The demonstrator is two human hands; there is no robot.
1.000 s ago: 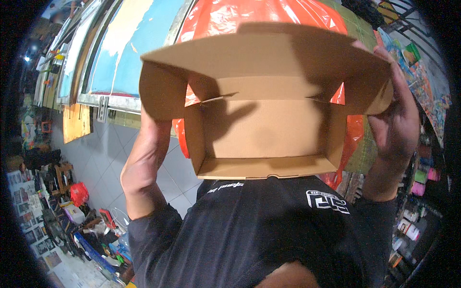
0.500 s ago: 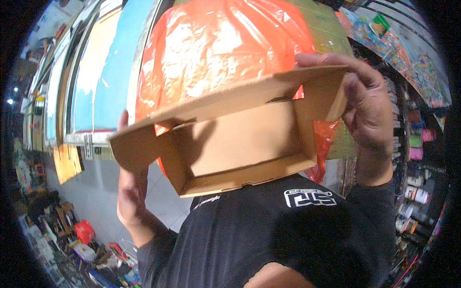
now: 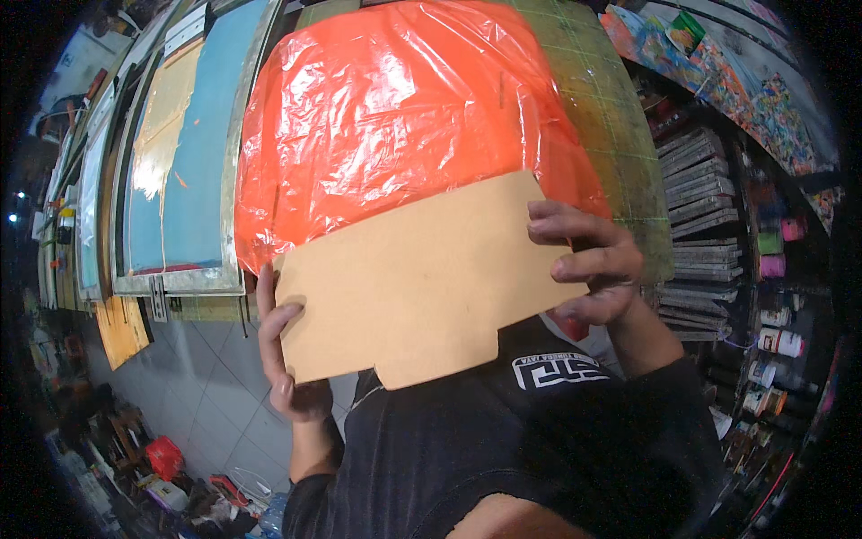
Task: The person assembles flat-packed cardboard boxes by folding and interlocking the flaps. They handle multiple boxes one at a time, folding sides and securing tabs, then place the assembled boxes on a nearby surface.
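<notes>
1. a flat brown cardboard box (image 3: 422, 283) was held up between both hands, its plain outer face turned toward the camera.
2. the left hand (image 3: 285, 355) was clamped on the box's left edge, its fingers (image 3: 274, 328) curled over the front of the cardboard.
3. the right hand (image 3: 593, 265) was clamped on the box's right edge, higher than the left hand, with its fingers (image 3: 566, 235) wrapped over the front face.
4. a small notched tab was seen along the box's lower edge, between the two hands.
5. an orange plastic bag (image 3: 395, 126), shiny and crinkled, was seen just above the hands, behind the box, its lower part hidden by the cardboard.
6. a black shirt (image 3: 503, 449) with a white printed emblem was seen below the hands and the box.
7. framed blue and tan screens (image 3: 171, 180) were seen leaning beyond the left hand.
8. a green gridded cutting mat (image 3: 620, 117) was seen above the right hand, behind the bag.
9. shelves with stacked items and small bottles (image 3: 763, 296) were seen beyond the right hand.
</notes>
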